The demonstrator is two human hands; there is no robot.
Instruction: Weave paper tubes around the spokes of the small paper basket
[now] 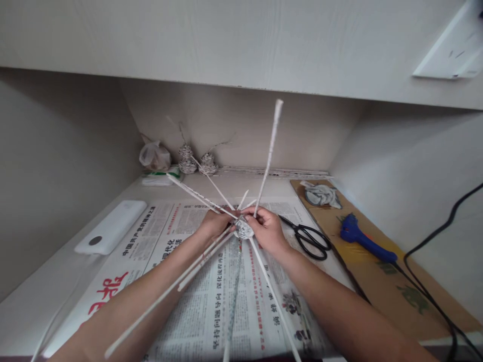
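Observation:
Between my two hands is a small round woven piece made of rolled newspaper. Several thin paper sticks stick out from it in all directions, some towards me and some away. My left hand grips its left side, fingers closed around the stick bases. On the right, my right hand pinches the edge of the piece near the base of an upright stick. Parts of the fingers on both hands are hidden behind the piece. Below lies a spread newspaper.
Black-handled scissors lie right of my hands. A blue glue gun with a black cable and a crumpled paper bundle rest on cardboard. A white power bank is left. Two woven gourd shapes and a plastic bag stand behind.

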